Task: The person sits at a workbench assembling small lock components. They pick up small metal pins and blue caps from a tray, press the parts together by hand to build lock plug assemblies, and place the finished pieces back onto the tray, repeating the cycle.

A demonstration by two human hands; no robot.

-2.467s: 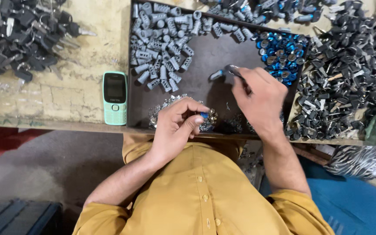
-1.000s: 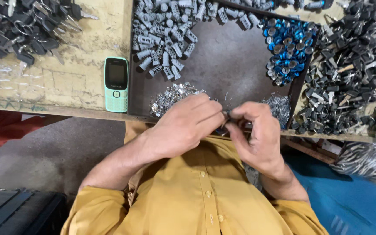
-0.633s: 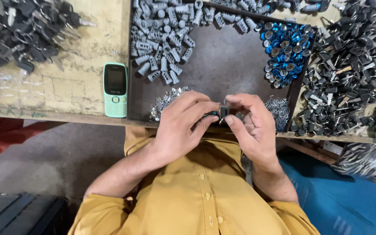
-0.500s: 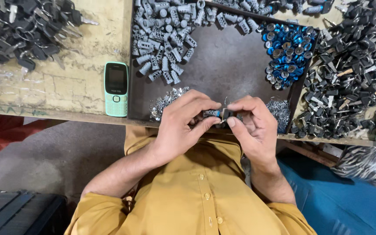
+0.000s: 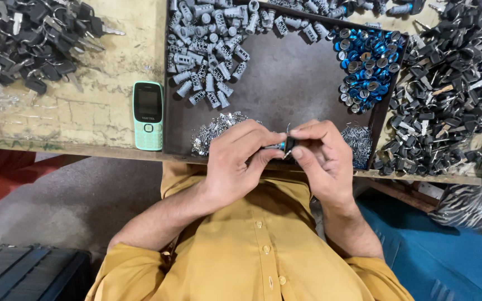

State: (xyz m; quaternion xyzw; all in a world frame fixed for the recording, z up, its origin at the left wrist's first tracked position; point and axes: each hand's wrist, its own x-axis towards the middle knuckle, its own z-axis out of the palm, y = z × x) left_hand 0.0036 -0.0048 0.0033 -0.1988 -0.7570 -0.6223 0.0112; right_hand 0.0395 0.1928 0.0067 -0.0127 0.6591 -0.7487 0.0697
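Both hands meet over the near edge of the dark tray (image 5: 285,95) — the left hand (image 5: 235,161) and right hand (image 5: 322,159) each pinch a small lock cylinder (image 5: 283,146), seemingly mid-assembly — the next move probably needs steady, aligned fingertip pressure.

Left hand (image 5: 235,161) and right hand (image 5: 322,156) pinch a small lock part (image 5: 287,145) over the dark tray (image 5: 285,89).

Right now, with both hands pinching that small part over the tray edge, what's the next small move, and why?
Probably press the two halves together: the left hand and right hand hold one small dark part between their fingertips, a blue end showing, above the dark tray.
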